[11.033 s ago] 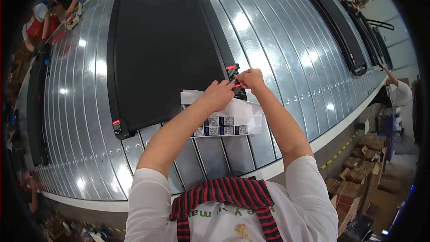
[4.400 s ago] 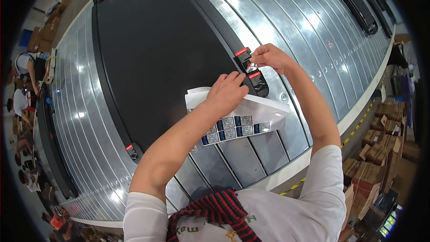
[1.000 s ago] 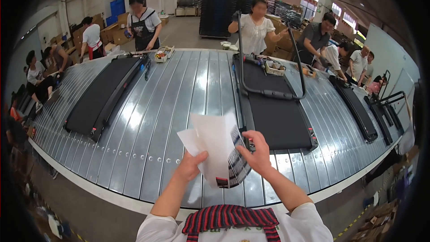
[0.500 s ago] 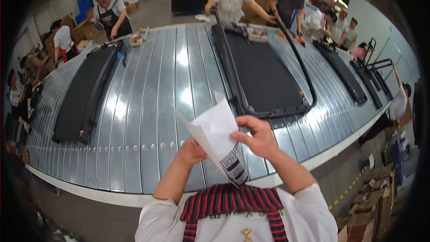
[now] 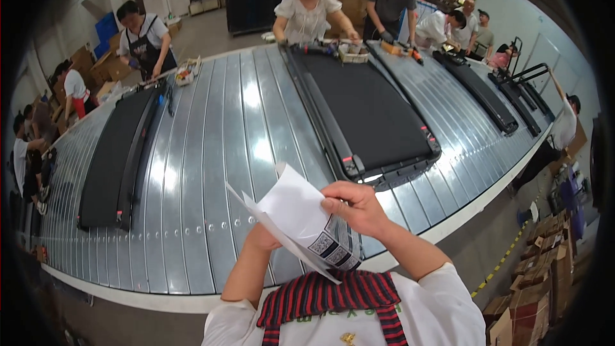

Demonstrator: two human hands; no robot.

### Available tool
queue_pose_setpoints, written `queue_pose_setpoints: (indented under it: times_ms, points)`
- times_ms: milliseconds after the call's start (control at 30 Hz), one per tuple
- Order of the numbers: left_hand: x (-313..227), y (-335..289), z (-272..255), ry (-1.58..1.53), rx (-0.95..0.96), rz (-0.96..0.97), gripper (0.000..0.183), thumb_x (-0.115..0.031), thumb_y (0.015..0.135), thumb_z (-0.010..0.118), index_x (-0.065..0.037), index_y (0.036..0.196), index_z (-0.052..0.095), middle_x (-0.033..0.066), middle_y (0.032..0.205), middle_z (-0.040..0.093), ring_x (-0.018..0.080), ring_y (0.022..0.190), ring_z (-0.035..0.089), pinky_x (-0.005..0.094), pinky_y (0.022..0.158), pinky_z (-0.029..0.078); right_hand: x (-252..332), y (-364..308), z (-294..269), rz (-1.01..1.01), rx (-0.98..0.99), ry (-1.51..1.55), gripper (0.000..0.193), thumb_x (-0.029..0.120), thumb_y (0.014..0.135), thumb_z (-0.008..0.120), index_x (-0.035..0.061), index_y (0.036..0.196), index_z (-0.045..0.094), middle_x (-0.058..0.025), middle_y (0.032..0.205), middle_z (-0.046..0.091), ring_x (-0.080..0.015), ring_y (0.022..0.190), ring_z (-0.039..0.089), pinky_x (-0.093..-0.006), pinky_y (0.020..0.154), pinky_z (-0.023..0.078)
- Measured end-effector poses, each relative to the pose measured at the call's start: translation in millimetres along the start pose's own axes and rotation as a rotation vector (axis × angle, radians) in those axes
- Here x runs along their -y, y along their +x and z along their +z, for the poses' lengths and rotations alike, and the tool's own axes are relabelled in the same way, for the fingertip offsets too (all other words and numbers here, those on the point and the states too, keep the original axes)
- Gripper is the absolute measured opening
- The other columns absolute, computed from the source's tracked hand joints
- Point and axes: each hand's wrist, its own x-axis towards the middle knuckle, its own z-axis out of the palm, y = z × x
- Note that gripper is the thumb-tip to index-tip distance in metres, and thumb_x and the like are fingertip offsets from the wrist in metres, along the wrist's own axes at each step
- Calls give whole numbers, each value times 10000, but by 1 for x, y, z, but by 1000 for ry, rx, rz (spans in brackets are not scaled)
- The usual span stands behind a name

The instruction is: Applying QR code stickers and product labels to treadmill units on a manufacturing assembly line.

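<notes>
A few white sheets of paper, curled and partly spread, are held in front of my chest. Printed labels with square codes show on the lower part. My right hand pinches the right edge of the sheets between thumb and fingers. On the other side my left hand is closed on the paper, its fingers mostly hidden behind it. Just beyond the papers lies a black treadmill base on the slatted metal conveyor.
Another black treadmill base lies to the left, and further black units are at the right. Co-workers stand along the far side, one behind the nearest base. A small parts box sits there. Cardboard is stacked at lower right.
The sheets have come lower and fanned wider. Across the conveyor, the black frame raised over the middle base has gone down against it. My view has shifted slightly.
</notes>
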Motion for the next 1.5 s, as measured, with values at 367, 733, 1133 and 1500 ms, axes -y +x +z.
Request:
queue_pose_setpoints:
  times_ms: [367, 733, 1133, 1500]
  points:
    - [-19, -20, 17, -16, 59, 26, 615, -51, 702, 655, -22, 1248, 374, 103, 1213, 461, 241, 1111, 455, 371, 919, 376, -4, 0, 7, 34, -66, 105, 136, 122, 797, 603, -4, 849, 603, -3, 754, 588, -54, 682, 517, -202, 628, 426]
    - [-5, -11, 38, 68, -58, 153, 535, -154, 803, 560, -13, 1263, 326, 112, 1247, 424, 241, 1117, 444, 378, 919, 384, -40, -9, -38, 152, -282, 565, 133, 131, 816, 562, 3, 847, 581, -47, 740, 595, -122, 644, 571, -238, 601, 468]
    - [97, 98, 83, 498, -527, -16, 275, -222, 773, 633, 11, 913, 598, 43, 861, 603, 110, 730, 535, 259, 652, 436, -54, -33, -64, -533, -270, -834, 77, 44, 707, 624, 23, 768, 582, -100, 731, 576, -252, 648, 561, -329, 560, 459]
    - [107, 141, 93, 1406, -109, -19, 209, -159, 700, 628, -23, 851, 582, 129, 742, 608, 244, 654, 586, 296, 593, 450, -74, -26, -153, -428, -129, -495, 56, 21, 738, 591, 15, 793, 595, -89, 714, 562, -227, 622, 566, -290, 543, 446]
